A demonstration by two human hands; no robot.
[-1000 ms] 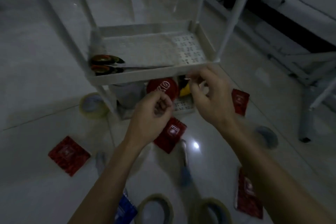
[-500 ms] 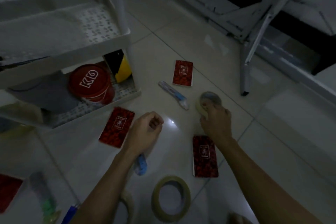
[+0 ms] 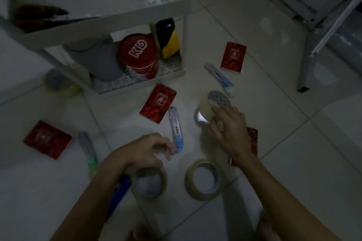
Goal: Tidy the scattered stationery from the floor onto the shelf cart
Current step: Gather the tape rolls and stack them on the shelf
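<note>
My right hand [image 3: 230, 133] grips a clear tape roll [image 3: 207, 108] and holds it tilted just above the floor. My left hand [image 3: 146, 150] hovers with fingers loosely apart over the blue end of a utility knife [image 3: 176, 130], holding nothing. Two more tape rolls [image 3: 149, 182] [image 3: 203, 179] lie flat below my hands. Red notebooks [image 3: 158, 102] [image 3: 233, 57] [image 3: 48, 139] are scattered on the tiles, and another is partly hidden under my right wrist. The white shelf cart [image 3: 125, 13] stands at the upper left.
The cart's bottom tray holds a red KG tin [image 3: 140, 55], a black-yellow tape roll [image 3: 168, 39] and a grey object. Another knife [image 3: 219, 76], a green-tipped cutter [image 3: 89, 152], a blue pen [image 3: 119, 191] and a tape roll [image 3: 60, 83] lie on the floor. A metal frame leg [image 3: 307, 64] stands right.
My hands dropped from the cart's shelf edge to the floor. My right hand reached the clear tape roll, closed on it and lifted it; my left hand opened near the knife.
</note>
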